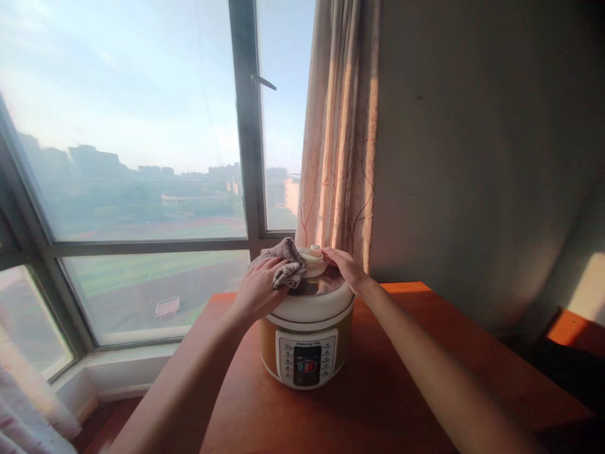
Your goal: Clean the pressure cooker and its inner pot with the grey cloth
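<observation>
A yellow and cream electric pressure cooker (309, 343) stands on a reddish wooden table (378, 391), its control panel facing me. My left hand (258, 287) grips a crumpled grey-brown cloth (286, 261) and presses it on the left side of the cooker's lid (316, 293). My right hand (345, 268) lies flat on the right side of the lid, fingers spread beside the cream handle (314, 260).
A large window (142, 157) with a dark frame fills the left half, close behind the cooker. A beige patterned curtain (338, 126) hangs behind the cooker against a grey wall (472, 157). The table's left edge drops toward the window sill.
</observation>
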The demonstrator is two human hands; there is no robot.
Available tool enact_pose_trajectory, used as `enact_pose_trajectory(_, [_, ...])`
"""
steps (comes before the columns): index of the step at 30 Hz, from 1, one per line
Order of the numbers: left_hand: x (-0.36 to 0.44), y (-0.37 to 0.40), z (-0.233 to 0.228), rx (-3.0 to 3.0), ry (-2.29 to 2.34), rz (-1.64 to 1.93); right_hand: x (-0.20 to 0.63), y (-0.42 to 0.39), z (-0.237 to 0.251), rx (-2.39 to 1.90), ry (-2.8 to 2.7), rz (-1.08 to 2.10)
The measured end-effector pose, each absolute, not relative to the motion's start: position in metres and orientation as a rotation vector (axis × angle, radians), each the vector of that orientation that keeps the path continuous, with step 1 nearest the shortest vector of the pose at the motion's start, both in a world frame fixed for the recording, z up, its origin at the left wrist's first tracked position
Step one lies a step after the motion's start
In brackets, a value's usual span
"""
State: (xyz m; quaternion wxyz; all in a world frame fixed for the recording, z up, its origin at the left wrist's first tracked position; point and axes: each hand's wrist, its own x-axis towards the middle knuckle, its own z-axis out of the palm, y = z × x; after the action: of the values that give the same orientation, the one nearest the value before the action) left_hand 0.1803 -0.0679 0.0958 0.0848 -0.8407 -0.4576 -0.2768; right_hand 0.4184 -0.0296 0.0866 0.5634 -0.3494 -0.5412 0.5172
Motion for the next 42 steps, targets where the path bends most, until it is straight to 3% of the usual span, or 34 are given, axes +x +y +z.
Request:
enact_pose_trajectory(7, [0.217, -0.119, 0.09, -2.475, -1.356, -0.702, 0.418, -0.033, 0.09, -0.769, -1.347, 1.222])
enact_pose_trajectory(11, [0.247, -0.138, 0.092, -2.557, -1.211, -0.678, 0.423, -0.035, 0.092, -0.69, -1.347, 1.376])
enact_pose_trajectory(27, [0.249, -0.134, 0.094, -2.46, -1.377, -0.752, 0.43, -0.043, 0.097, -0.709, -1.393, 1.444])
enact_pose_trajectory(35, [0.206, -0.098, 0.098, -2.445, -1.528, -0.87, 0.433, -0.04, 0.092, -0.762, -1.292, 1.467])
enact_pose_trajectory(42, [0.174, -0.027, 0.109, -2.739, -1.706, -1.301, 0.432, -0.04, 0.091, -0.77, -1.287, 1.466])
